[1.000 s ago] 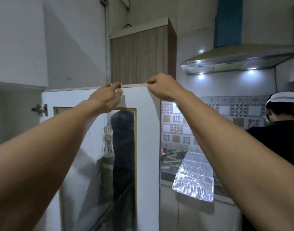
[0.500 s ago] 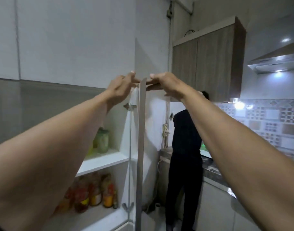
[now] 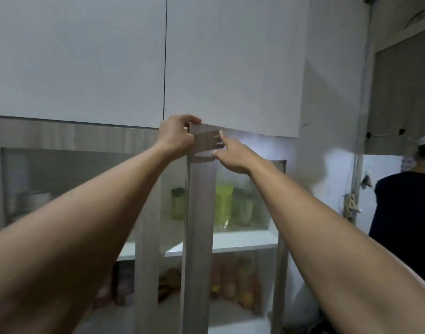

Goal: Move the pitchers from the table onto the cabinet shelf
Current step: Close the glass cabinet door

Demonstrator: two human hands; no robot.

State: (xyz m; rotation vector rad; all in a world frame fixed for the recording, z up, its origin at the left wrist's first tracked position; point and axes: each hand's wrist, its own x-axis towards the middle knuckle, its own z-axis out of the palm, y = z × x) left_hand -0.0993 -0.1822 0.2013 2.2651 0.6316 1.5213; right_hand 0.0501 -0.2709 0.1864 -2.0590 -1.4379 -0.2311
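Observation:
A glass-paned cabinet door with a wood-grain frame stands almost closed in front of the white cabinet shelf. My left hand grips the door's top left corner. Against the door's front, just to the right, my right hand rests with its fingers spread. Behind the glass, greenish and yellow-green pitchers stand on the shelf; one green pitcher shows through the gap to the left of the door. No table is in view.
White upper cabinet doors hang directly above my hands. Jars and bottles fill the lower shelf. A neighbouring glass door is on the left. A person in dark clothes stands at the right edge.
The door has swung from wide open, through edge-on, to nearly shut. My right hand has left its top edge and now lies flat on its front.

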